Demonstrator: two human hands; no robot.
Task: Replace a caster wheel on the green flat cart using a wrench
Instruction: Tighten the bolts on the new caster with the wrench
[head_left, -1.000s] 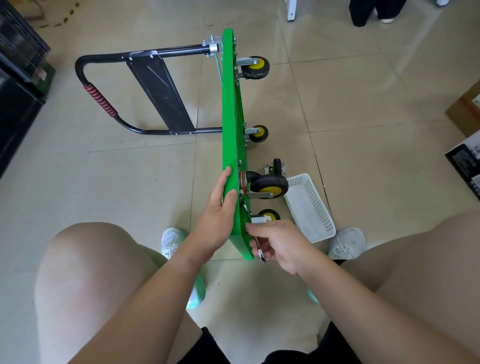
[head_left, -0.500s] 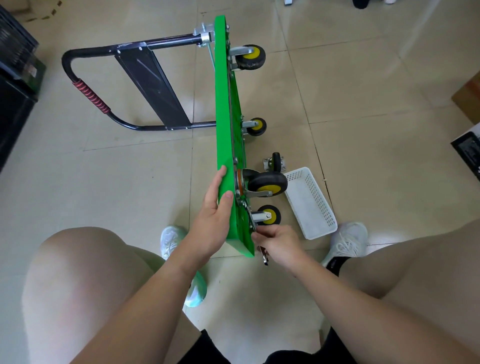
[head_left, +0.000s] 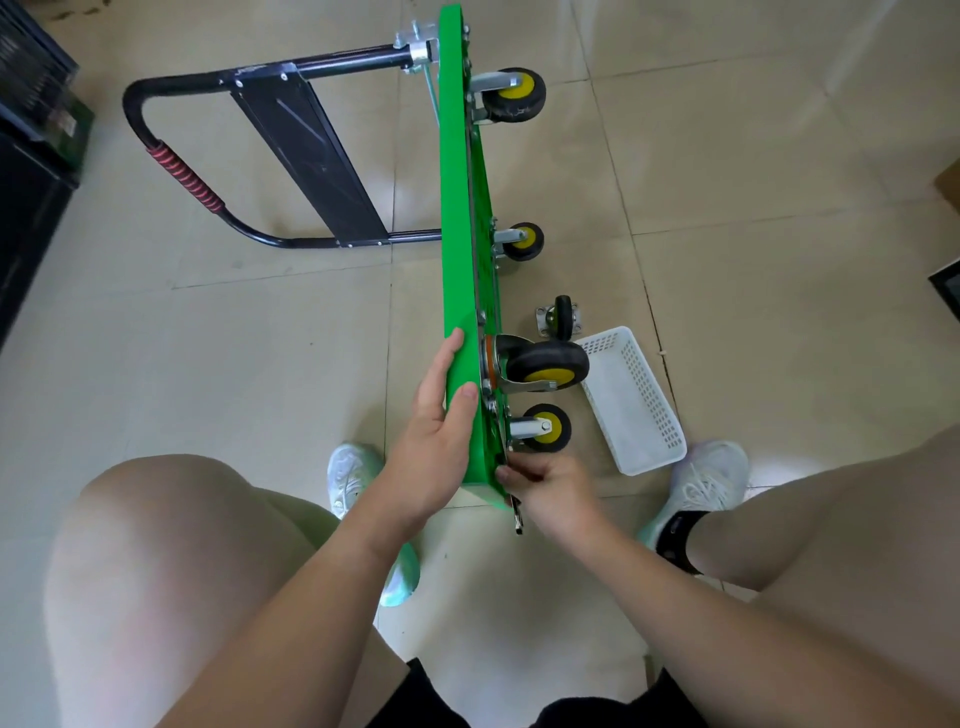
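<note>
The green flat cart (head_left: 460, 218) stands on its side edge on the tiled floor, its underside facing right. Black-and-yellow casters stick out to the right; the largest-looking one (head_left: 545, 364) is near my hands, a smaller one (head_left: 543, 427) just below it. My left hand (head_left: 436, 431) grips the cart's near top edge. My right hand (head_left: 550, 491) is closed on a metal wrench (head_left: 516, 514) held against the cart's underside by the near corner. A loose caster (head_left: 560, 318) lies on the floor behind the big wheel.
A white perforated basket (head_left: 631, 402) sits on the floor right of the cart. The black folded handle (head_left: 218, 156) with a red grip lies to the left. A black cabinet (head_left: 31, 156) stands at far left. My knees and white shoes frame the cart's near end.
The view has shifted so the cart sits higher in frame. My right hand slid with the wrench closer to the cart's near corner. My left hand keeps its grip.
</note>
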